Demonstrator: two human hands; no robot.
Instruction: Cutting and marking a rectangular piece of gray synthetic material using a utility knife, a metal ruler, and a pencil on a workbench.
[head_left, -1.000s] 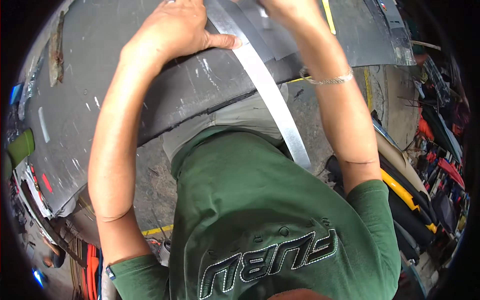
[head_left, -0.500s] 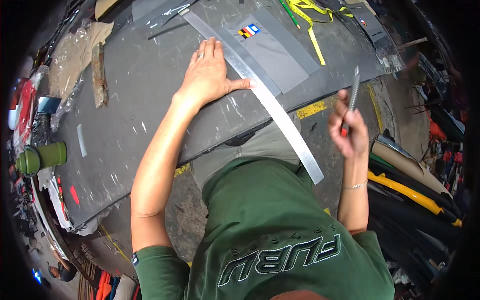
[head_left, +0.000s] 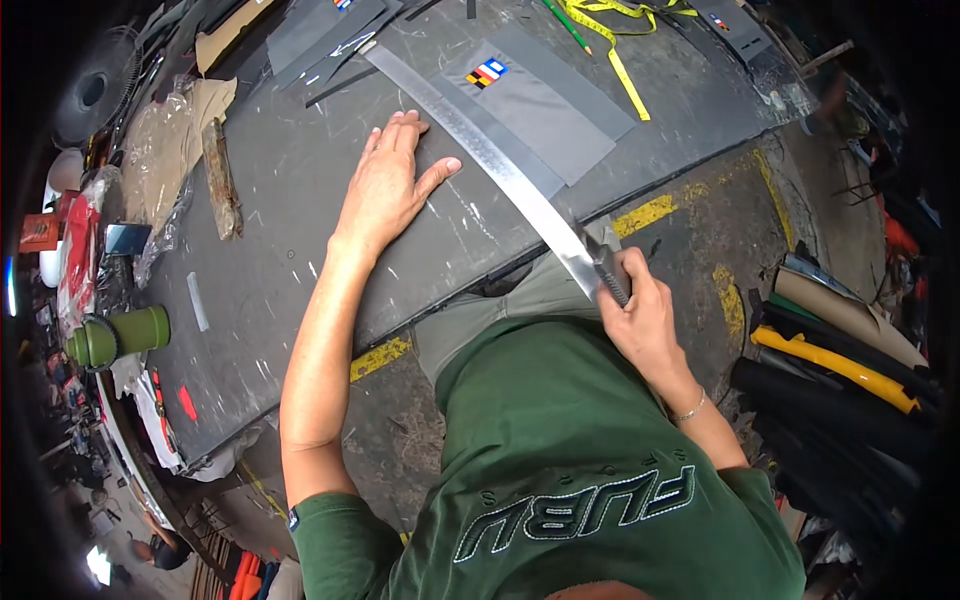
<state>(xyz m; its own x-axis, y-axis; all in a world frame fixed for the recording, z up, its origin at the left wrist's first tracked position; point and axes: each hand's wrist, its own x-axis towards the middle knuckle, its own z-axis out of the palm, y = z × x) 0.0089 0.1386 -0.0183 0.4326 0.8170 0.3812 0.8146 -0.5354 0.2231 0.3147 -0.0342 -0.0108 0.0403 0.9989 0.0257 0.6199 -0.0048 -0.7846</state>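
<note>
My left hand (head_left: 385, 190) lies flat on the dark table with its fingers apart, just left of a long metal ruler (head_left: 475, 145) and not touching it. The ruler runs slantwise from the far side of the table out past the near edge. By its overhanging end, my right hand (head_left: 645, 310) is closed around a utility knife (head_left: 609, 273). Motion blurs the knife's tip, and I cannot tell whether those fingers also grip the ruler. Against the ruler's right side lies a grey fabric panel (head_left: 560, 120) with a small coloured patch (head_left: 487, 73).
A green pencil (head_left: 570, 30) and a yellow measuring tape (head_left: 628, 85) lie at the far right of the table (head_left: 290, 200). At the left are a wooden stick (head_left: 221, 180), plastic wrap and a green bottle (head_left: 120, 337). Rolls of material (head_left: 840, 370) stand at right.
My left hand has come off the ruler and slid left onto the table. My right hand has moved left, with the knife, from the open space at right to the ruler's near end.
</note>
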